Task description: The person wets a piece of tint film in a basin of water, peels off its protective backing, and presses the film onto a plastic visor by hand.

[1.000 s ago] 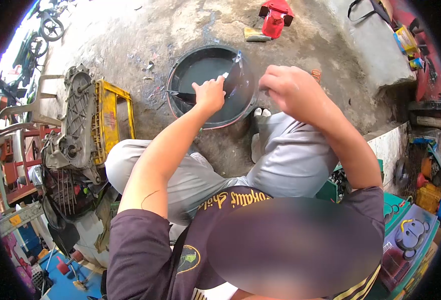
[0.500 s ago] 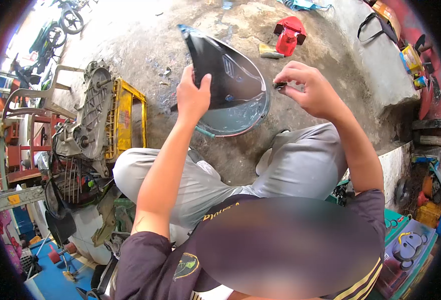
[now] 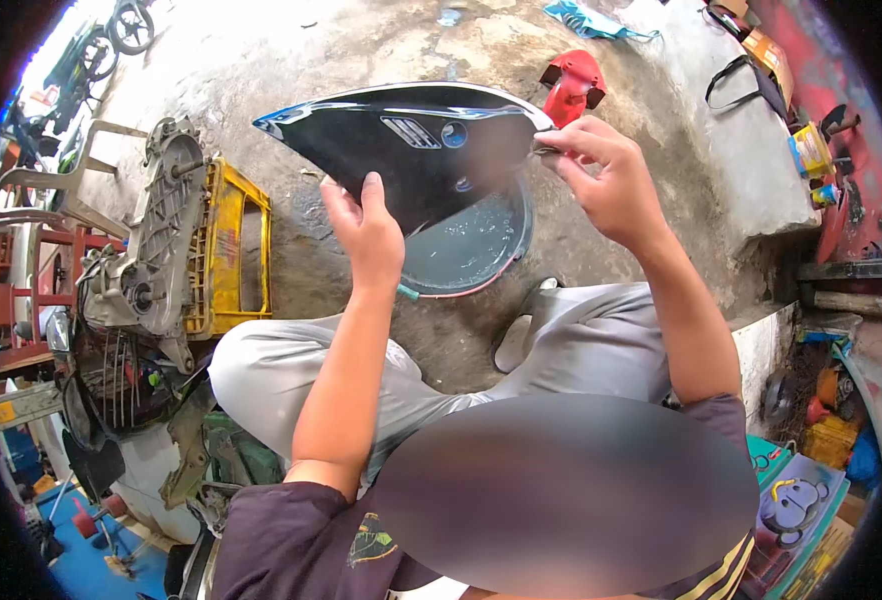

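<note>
Swung round from its upright stance half a second ago, the black panel now lies lengthwise above the tub, its pointed tip toward the left and its broad end at the right. Left hand grips the lower edge firmly — thumb on the near face, fingers mostly hidden behind. Right hand has come in to the broad end, thumb and fingertips pinched nearly together on a small dark scrap; whether it also holds the panel itself, I cannot tell. Water fills part of the tub. Beyond the right hand sits a red plastic part, and well to the left stands a yellow crate.
</note>
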Demonstrator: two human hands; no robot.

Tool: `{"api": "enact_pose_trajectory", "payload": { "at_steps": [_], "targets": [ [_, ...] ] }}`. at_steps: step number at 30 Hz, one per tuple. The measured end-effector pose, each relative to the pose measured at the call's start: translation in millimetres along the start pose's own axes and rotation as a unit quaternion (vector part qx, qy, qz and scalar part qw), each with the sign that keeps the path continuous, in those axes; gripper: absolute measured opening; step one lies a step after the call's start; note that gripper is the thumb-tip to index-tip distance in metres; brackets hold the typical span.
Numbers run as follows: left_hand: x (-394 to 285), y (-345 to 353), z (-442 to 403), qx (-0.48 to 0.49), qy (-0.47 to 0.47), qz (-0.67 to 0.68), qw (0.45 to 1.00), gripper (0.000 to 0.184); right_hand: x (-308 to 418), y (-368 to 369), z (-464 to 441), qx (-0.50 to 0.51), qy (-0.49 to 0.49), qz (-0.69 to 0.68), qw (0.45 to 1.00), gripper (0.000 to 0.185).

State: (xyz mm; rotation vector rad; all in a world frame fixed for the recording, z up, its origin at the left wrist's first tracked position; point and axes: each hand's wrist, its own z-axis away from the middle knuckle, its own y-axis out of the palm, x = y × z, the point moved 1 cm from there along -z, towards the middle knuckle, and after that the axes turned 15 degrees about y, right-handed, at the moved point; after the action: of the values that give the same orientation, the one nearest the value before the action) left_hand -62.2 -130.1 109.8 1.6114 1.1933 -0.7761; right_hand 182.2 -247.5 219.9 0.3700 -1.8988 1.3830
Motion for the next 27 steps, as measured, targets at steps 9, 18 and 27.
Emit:
{"api": "enact_pose_trajectory", "payload": {
  "at_steps": [9, 18, 27],
  "targets": [
    [-18, -4, 9, 0.006, -0.046, -0.036, 0.998, 0.032, 3, -1, -12, -0.067, -0.033, 0.017, 0.997, 0.020],
    [-37, 8, 13, -0.006, 0.022, -0.043, 0.999, 0.032, -4, 5, -15, -0.095, -0.127, 0.090, 0.983, 0.017],
    [-42, 13, 19, -0.016, 0.060, -0.041, 0.997, 0.038, -7, 0, -15, -0.096, -0.154, 0.118, 0.976, 0.017]
  ]
}}
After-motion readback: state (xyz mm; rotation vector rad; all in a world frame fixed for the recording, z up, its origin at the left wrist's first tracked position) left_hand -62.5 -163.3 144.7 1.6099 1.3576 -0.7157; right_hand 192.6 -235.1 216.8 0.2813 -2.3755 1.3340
